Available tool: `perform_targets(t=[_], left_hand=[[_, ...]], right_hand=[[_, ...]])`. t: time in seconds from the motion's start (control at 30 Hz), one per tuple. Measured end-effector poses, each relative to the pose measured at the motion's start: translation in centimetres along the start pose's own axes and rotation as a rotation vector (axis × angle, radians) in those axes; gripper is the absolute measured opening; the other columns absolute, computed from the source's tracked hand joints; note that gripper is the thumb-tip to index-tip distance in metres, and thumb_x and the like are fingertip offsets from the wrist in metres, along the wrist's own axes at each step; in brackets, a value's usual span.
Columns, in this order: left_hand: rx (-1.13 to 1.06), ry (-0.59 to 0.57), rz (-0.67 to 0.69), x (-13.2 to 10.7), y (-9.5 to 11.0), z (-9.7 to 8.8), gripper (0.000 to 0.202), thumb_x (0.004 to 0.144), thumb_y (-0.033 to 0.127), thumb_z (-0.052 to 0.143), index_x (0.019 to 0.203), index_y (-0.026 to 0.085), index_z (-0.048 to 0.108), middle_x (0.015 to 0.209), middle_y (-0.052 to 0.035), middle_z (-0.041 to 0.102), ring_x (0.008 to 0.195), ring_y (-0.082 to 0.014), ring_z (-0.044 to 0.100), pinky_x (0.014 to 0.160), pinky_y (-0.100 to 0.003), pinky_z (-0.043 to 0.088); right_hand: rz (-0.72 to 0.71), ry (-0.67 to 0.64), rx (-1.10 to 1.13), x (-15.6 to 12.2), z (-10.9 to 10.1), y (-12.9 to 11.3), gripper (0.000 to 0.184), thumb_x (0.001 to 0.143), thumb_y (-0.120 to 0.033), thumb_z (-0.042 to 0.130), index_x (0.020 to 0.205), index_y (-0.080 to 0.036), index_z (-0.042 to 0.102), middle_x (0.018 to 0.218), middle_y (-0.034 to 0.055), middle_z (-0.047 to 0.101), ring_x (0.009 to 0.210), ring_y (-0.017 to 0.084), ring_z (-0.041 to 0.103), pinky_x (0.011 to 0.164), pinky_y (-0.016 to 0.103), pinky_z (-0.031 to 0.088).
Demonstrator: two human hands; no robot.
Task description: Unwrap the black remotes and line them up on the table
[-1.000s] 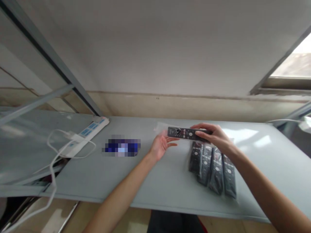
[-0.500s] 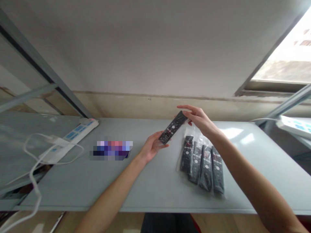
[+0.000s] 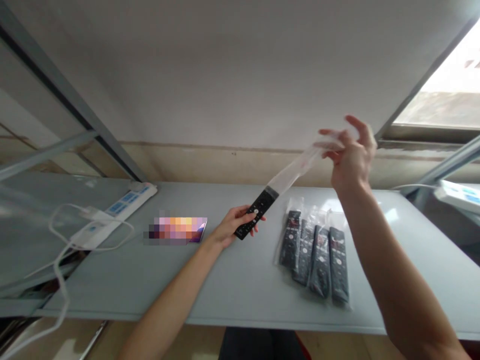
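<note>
A black remote control (image 3: pixel 262 204) is held above the table by my left hand (image 3: pixel 236 222), the thumb lying across its buttons. Its far end still sits inside a clear plastic bag (image 3: pixel 294 170), stretched up and to the right. My right hand (image 3: pixel 350 152) grips the other end of that bag, slightly blurred by motion. On the table below my right forearm lie several more remote controls (image 3: pixel 320 260) side by side, each in clear plastic.
A phone (image 3: pixel 180 230) with a lit, pixelated screen lies left on the grey table (image 3: pixel 232 290). A white power strip (image 3: pixel 123 210) with a looped cable stands at the left; another power strip (image 3: pixel 459 195) is at the right. Metal frame bars rise at both sides.
My right hand has moved up and right, drawing the bag most of the way off the remote control. My left hand now grips the remote's bare lower part.
</note>
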State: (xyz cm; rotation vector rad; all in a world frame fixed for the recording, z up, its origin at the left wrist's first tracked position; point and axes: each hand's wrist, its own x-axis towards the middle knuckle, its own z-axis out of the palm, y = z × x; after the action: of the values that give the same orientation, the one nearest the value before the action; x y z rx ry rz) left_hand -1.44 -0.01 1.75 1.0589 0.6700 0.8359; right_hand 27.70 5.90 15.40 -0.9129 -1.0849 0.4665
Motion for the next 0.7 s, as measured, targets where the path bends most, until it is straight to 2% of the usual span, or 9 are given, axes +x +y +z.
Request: perform_targets(t=[0.03, 0.1, 0.2, 0.27, 0.3, 0.4, 0.5, 0.57, 0.7], left_hand=[[-0.006, 0.023, 0.012, 0.0, 0.0, 0.1, 0.045, 0.081, 0.045, 0.085, 0.106, 0.012, 0.067, 0.105, -0.0136, 0.076, 0.069, -0.0138, 0.067, 0.062, -0.026, 0.054], [-0.023, 0.095, 0.034, 0.2, -0.2, 0.0, 0.042, 0.081, 0.046, 0.084, 0.101, 0.016, 0.062, 0.09, -0.006, 0.074, 0.067, -0.0124, 0.065, 0.063, -0.024, 0.052], [0.064, 0.199, 0.021, 0.5, -0.7, -0.3, 0.042, 0.08, 0.049, 0.082, 0.095, 0.019, 0.056, 0.072, 0.0024, 0.065, 0.057, -0.0097, 0.057, 0.054, -0.02, 0.045], [0.17, 0.269, 0.018, 0.6, -1.0, -0.6, 0.044, 0.08, 0.052, 0.08, 0.097, 0.02, 0.055, 0.069, 0.0042, 0.061, 0.053, -0.0096, 0.054, 0.05, -0.02, 0.042], [0.219, 0.306, 0.024, 0.7, -1.1, -0.7, 0.046, 0.08, 0.055, 0.078, 0.1, 0.02, 0.055, 0.07, 0.0045, 0.061, 0.051, -0.0099, 0.053, 0.049, -0.021, 0.042], [0.374, 0.387, 0.086, 0.7, -1.1, -0.9, 0.049, 0.084, 0.053, 0.075, 0.116, 0.022, 0.055, 0.077, 0.0031, 0.064, 0.056, -0.0128, 0.058, 0.055, -0.024, 0.048], [0.575, 0.397, 0.214, 0.7, -1.1, -1.0, 0.056, 0.081, 0.037, 0.075, 0.131, 0.02, 0.055, 0.1, -0.0042, 0.071, 0.085, -0.0201, 0.067, 0.081, -0.032, 0.055], [0.641, 0.378, 0.259, 0.8, -1.4, -0.8, 0.061, 0.081, 0.029, 0.072, 0.138, 0.018, 0.054, 0.114, -0.0081, 0.07, 0.103, -0.0242, 0.066, 0.098, -0.036, 0.052], [0.716, 0.346, 0.26, 1.0, -2.5, -0.4, 0.067, 0.086, 0.026, 0.064, 0.15, 0.019, 0.048, 0.123, -0.0108, 0.067, 0.111, -0.0263, 0.063, 0.108, -0.041, 0.047]], right_hand=[[-0.02, 0.124, 0.073, -0.3, -0.8, 0.7, 0.041, 0.099, -0.031, 0.048, 0.14, -0.025, 0.047, 0.114, 0.0131, 0.075, 0.089, 0.02, 0.075, 0.066, 0.03, 0.055], [0.008, 0.185, 0.123, -2.5, -1.5, 2.0, 0.04, 0.099, -0.033, 0.05, 0.139, -0.03, 0.045, 0.123, 0.0121, 0.073, 0.106, 0.022, 0.074, 0.076, 0.034, 0.058], [0.304, -0.06, 0.054, -8.5, -0.6, 3.3, 0.043, 0.096, -0.041, 0.058, 0.136, -0.027, 0.052, 0.122, 0.0127, 0.076, 0.109, 0.024, 0.073, 0.084, 0.04, 0.058], [0.478, -0.291, -0.043, -12.6, 0.3, 3.7, 0.049, 0.096, -0.045, 0.058, 0.14, -0.023, 0.056, 0.107, 0.0118, 0.08, 0.095, 0.024, 0.073, 0.083, 0.04, 0.057], [0.502, -0.419, -0.105, -14.3, 0.7, 3.9, 0.05, 0.097, -0.046, 0.056, 0.141, -0.022, 0.057, 0.1, 0.0104, 0.081, 0.089, 0.024, 0.072, 0.081, 0.039, 0.056], [0.365, -0.681, -0.377, -16.9, 0.7, 4.2, 0.044, 0.101, -0.038, 0.047, 0.135, -0.019, 0.066, 0.075, 0.0041, 0.073, 0.071, 0.021, 0.065, 0.073, 0.034, 0.051], [0.272, -0.838, -0.55, -17.3, -0.3, 4.3, 0.044, 0.104, -0.032, 0.038, 0.134, -0.018, 0.067, 0.064, 0.0005, 0.065, 0.063, 0.02, 0.062, 0.069, 0.032, 0.047], [0.272, -0.897, -0.564, -17.4, -1.2, 4.4, 0.045, 0.107, -0.033, 0.034, 0.136, -0.019, 0.064, 0.064, -0.0001, 0.065, 0.063, 0.02, 0.063, 0.067, 0.031, 0.047], [0.231, -0.953, -0.607, -17.6, -3.3, 4.2, 0.046, 0.109, -0.038, 0.033, 0.138, -0.02, 0.063, 0.062, -0.0014, 0.061, 0.058, 0.02, 0.06, 0.064, 0.031, 0.044]])
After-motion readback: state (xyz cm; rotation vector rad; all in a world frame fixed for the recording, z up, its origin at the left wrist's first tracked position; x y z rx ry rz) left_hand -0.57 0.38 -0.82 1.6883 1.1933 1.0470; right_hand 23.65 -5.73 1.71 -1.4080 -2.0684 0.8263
